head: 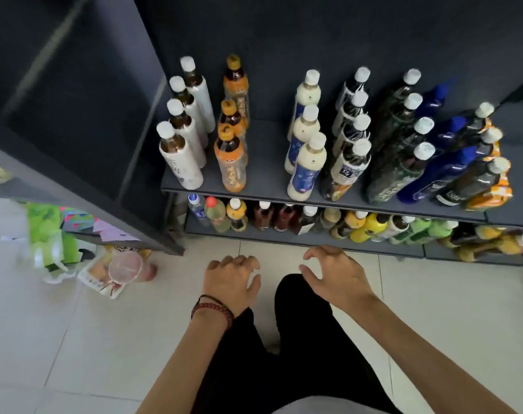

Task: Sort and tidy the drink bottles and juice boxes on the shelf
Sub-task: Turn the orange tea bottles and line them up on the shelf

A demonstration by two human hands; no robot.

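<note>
Your left hand and right hand hover side by side above the tiled floor, a little apart, fingers loosely curled and holding nothing. Neither touches a bottle or the shelf. Dark beaded bracelets circle your left wrist, and your black trousers show between your forearms.

Just beyond your fingertips runs the front edge of the lower shelf, with a mixed line of bottles standing along it: clear, orange, dark red, yellow and green.

Above it, the upper shelf carries upright bottles in rows running from front edge to back. At its left end stand white-labelled bottles with white caps, then orange-capped bottles just beside them. After a bare gap come creamy bottles with blue labels, dark white-capped bottles, black-green bottles, blue bottles and, at the right end, dark bottles with orange labels. These right-hand rows stand close together.

Left of the shelf, snack packets lie on the floor under a neighbouring rack.
</note>
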